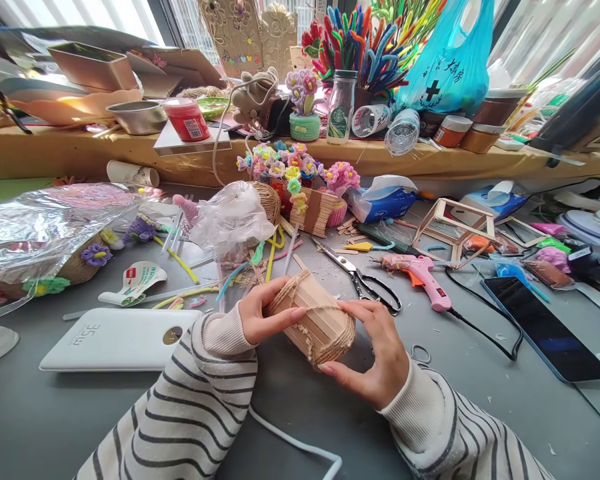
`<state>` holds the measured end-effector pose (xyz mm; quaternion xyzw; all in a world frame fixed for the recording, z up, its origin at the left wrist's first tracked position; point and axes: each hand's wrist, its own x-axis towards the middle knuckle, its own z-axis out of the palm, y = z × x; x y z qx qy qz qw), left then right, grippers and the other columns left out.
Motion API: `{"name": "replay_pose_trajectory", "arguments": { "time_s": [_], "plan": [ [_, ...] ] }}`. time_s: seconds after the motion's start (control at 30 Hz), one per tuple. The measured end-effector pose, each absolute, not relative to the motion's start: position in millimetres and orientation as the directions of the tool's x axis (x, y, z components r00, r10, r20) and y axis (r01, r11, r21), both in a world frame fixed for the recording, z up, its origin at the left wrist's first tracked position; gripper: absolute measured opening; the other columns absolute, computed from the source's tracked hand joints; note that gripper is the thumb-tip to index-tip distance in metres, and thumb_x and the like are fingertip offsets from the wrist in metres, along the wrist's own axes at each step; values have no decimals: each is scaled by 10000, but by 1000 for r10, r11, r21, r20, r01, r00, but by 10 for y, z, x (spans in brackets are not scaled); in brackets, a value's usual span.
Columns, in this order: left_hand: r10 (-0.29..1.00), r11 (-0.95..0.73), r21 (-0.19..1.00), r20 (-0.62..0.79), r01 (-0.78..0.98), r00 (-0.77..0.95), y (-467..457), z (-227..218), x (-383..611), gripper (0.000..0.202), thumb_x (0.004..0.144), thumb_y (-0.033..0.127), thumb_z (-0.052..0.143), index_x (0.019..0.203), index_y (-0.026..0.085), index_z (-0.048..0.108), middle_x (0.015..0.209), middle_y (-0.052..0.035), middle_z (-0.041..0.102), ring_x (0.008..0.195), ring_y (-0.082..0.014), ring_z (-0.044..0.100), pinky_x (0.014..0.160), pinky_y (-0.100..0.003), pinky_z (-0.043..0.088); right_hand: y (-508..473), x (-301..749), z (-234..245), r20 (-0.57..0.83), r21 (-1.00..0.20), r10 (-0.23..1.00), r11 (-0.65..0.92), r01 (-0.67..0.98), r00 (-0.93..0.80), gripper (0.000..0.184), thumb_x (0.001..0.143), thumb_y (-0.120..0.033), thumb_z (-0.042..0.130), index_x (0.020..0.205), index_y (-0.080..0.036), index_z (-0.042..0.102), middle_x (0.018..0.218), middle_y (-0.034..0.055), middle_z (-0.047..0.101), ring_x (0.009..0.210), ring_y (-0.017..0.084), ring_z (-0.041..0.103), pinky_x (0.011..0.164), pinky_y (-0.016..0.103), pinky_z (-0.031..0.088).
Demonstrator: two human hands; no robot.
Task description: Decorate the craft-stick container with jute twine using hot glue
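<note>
Both hands hold a small cylinder made of wooden craft sticks, wrapped with brown twine at both ends, tilted on its side just above the grey table. My left hand grips its near-left end, thumb lying across the sticks. My right hand cups the right end, fingers on the twine band. Both sleeves are white with dark stripes.
Scissors and a pink glue gun with black cord lie just beyond the hands. A white power bank sits left, a dark tablet right. Pipe-cleaner flower pots, a wooden frame, tissues and bottles crowd the back.
</note>
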<state>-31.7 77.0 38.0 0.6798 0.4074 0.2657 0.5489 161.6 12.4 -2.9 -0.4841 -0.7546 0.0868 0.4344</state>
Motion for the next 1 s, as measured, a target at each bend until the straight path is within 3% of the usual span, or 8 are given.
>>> {"name": "replay_pose_trajectory", "arguments": {
  "time_s": [0.17,0.47,0.7,0.9,1.0],
  "plan": [
    [857,-55,980,-52,192,512,803,323,-314,343,706,405,531,855,99,574,694,-21,557,695,-156,521,632,-235,419,152,1633,-46,543,-584,827,494,644,-142,600,601,-455,644,1092,-157,471,992,105,512,934,236,491,814,417,434],
    [862,187,982,-169,10,478,845,264,-299,421,703,413,560,983,102,608,757,-54,655,697,-169,590,616,-230,450,211,1690,-88,435,-701,893,416,579,-115,519,641,-470,606,1051,-170,503,994,101,535,942,225,505,832,395,426],
    [859,260,965,-220,-23,462,861,251,-293,369,686,385,598,911,96,639,749,-56,672,717,-160,600,643,-217,444,286,1720,36,410,-768,907,402,499,-99,292,778,-421,462,892,-188,595,899,73,586,871,184,551,790,341,450],
    [854,240,971,-210,-3,476,838,284,-268,322,677,381,605,816,94,645,697,-43,653,661,-147,582,602,-218,429,412,1707,269,284,-847,944,329,418,-169,208,777,-339,502,796,-180,636,762,37,641,718,142,597,670,277,496],
    [850,252,968,-211,-20,482,833,299,-259,296,654,390,621,732,105,638,650,-21,633,614,-123,555,567,-200,408,452,1671,334,289,-831,938,345,436,-192,142,737,-280,560,769,-168,641,751,38,644,693,130,599,636,252,515]
  ]
}}
